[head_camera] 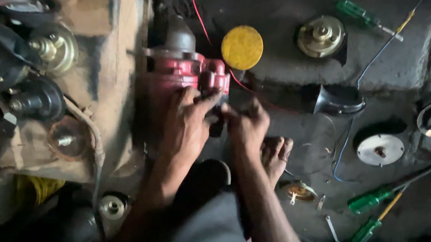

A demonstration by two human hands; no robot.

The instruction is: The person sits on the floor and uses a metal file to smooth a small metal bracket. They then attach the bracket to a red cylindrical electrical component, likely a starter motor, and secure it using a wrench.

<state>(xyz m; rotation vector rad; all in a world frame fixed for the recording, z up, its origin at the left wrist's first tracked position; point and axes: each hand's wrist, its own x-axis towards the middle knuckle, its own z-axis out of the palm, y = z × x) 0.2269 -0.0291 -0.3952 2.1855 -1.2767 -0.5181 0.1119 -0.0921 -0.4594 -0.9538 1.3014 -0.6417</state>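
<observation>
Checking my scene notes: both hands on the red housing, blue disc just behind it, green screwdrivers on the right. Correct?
Not quite: the disc behind the red housing is yellow, not blue, as the head view shows. The rest holds: left hand and right hand at the housing, green screwdrivers on the right.

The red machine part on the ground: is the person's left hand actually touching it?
Touching. The head view shows the left hand with its fingers lying on the lower edge of the red machine part, no gap between them. The right hand works just beside it.
</observation>
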